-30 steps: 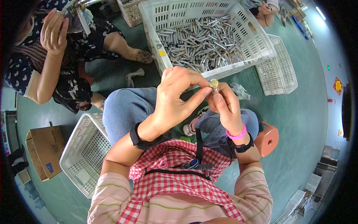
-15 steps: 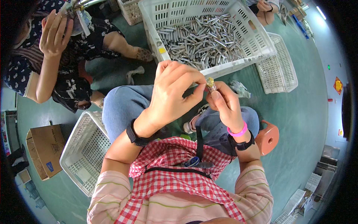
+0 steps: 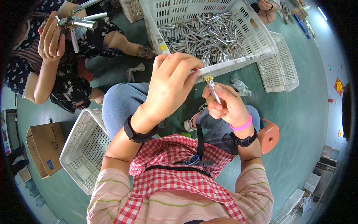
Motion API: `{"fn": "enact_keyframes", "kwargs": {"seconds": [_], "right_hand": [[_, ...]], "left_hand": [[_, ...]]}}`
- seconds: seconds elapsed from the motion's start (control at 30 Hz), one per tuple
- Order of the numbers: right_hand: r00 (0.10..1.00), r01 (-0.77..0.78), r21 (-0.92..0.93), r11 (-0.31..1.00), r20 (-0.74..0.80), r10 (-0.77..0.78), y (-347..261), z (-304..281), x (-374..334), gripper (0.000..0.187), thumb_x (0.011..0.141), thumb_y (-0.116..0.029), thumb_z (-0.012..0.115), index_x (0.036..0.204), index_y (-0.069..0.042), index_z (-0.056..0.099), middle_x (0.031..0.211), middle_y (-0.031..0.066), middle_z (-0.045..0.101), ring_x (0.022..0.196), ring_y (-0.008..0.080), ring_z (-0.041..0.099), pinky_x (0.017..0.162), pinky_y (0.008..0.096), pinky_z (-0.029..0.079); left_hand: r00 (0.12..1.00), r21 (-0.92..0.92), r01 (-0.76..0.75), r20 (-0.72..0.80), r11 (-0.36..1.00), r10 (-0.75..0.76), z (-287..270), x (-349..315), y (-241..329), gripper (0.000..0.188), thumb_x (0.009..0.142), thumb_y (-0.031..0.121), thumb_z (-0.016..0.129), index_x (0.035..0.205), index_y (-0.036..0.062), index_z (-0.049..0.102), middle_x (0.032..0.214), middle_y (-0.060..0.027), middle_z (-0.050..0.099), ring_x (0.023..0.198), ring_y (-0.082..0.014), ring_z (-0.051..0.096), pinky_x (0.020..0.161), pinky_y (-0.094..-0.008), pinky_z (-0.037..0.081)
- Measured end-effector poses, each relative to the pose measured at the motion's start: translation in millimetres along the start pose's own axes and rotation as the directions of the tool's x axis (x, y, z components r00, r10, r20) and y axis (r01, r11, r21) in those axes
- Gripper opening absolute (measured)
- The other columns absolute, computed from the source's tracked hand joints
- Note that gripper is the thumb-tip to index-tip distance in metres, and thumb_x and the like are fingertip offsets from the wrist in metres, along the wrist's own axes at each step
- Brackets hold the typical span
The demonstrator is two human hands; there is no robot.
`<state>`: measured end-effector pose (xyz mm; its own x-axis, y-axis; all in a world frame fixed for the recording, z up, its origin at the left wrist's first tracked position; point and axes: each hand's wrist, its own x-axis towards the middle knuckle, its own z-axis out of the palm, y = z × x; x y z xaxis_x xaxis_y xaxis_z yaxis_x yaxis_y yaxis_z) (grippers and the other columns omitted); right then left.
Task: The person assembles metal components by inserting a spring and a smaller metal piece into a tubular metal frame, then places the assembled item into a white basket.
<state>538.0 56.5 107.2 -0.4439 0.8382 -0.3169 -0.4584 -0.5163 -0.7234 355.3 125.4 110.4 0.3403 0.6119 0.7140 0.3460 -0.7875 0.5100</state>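
In the right hand [image 3: 232, 105], silver tube [image 3: 212, 90] gripped (golden end [image 3: 208, 78] protruding), left hand [image 3: 169, 82] near, hold unclear

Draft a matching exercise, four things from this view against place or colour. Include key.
Things:
1. Metal tube
2. Cardboard box
3. Stool
4. Wristband

Place or colour:
A. Orange, on the floor
B. Bright pink
C. Held in the right hand
D. Left of the lower-left white basket

Pairs: 1-C, 2-D, 3-A, 4-B
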Motion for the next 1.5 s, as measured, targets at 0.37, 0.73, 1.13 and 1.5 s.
{"fn": "enact_keyframes", "kwargs": {"seconds": [0.37, 0.73, 1.13, 1.5], "right_hand": [[0.997, 0.077, -0.152, 0.985, -0.02, -0.081, 1.5, 3.0, -0.7, 0.034, 0.092, -0.031, 0.042, 0.096, 0.002, 0.051, 0.057, -0.0033, 0.035, 0.044, 0.0027, 0.023, 0.039, 0.0193, 0.017], [0.973, 0.165, -0.332, 0.929, -0.101, -0.209, 6.6, 11.6, 1.7, 0.03, 0.094, -0.027, 0.04, 0.096, 0.001, 0.05, 0.058, -0.0043, 0.035, 0.046, 0.0023, 0.024, 0.041, 0.0189, 0.017], [0.963, 0.239, -0.126, 0.963, -0.097, -0.252, 17.8, 22.2, 4.0, 0.034, 0.094, -0.035, 0.037, 0.091, -0.002, 0.047, 0.058, -0.004, 0.031, 0.046, 0.0038, 0.024, 0.041, 0.019, 0.019], [0.969, 0.186, -0.011, 0.982, -0.165, -0.186, 24.2, 10.4, 7.1, 0.05, 0.089, -0.055, 0.028, 0.072, -0.01, 0.041, 0.054, -0.0048, 0.028, 0.045, 0.0054, 0.023, 0.041, 0.0201, 0.018]], "left_hand": [[0.996, -0.054, -0.087, 0.002, 0.995, 0.087, -1.0, -2.2, 1.1, 0.016, 0.065, 0.009, 0.069, 0.078, 0.0108, 0.059, 0.071, 0.0016, 0.059, 0.069, -0.017, 0.054, 0.068, -0.032, 0.036], [0.98, 0.185, -0.195, -0.008, 0.963, 0.2, 4.1, -4.5, -1.7, 0.025, 0.062, 0.01, 0.067, 0.083, 0.0106, 0.055, 0.076, 0.0006, 0.054, 0.07, -0.0171, 0.052, 0.07, -0.0342, 0.037], [0.937, 0.182, -0.303, -0.12, 0.936, 0.327, 10.8, -8.4, 3.3, 0.028, 0.057, 0.003, 0.067, 0.081, 0.0079, 0.054, 0.075, -0.0011, 0.055, 0.066, -0.0186, 0.052, 0.066, -0.0336, 0.039], [0.918, 0.233, -0.367, -0.062, 0.901, 0.391, 14.8, -19.5, 19.0, 0.034, 0.056, 0.018, 0.064, 0.089, 0.0112, 0.064, 0.081, 0.0044, 0.057, 0.069, -0.0108, 0.05, 0.072, -0.0317, 0.033]]}}
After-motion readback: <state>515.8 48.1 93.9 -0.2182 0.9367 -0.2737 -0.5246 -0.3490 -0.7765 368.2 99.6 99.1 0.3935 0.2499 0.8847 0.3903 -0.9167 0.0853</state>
